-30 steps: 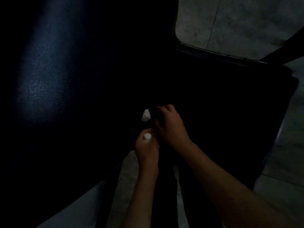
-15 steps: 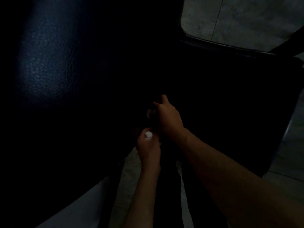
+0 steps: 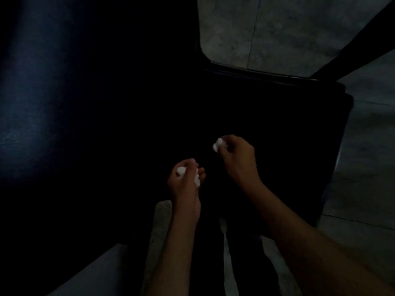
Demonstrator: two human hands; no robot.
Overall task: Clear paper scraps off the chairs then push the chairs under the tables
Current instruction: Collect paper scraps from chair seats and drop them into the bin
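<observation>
Scraps (image 3: 217,144) pinched in our right hand (image 3: 237,154) and wadded in our closed left hand (image 3: 183,180) look light and crushable, so fingertips suffice.

No legible text, labels, brands, numbers or signs in the head view. Frame very dark; visible surfaces carry no readable marking.

white paper scraps (image 3: 217,144), black chair seat (image 3: 277,124)
</observation>
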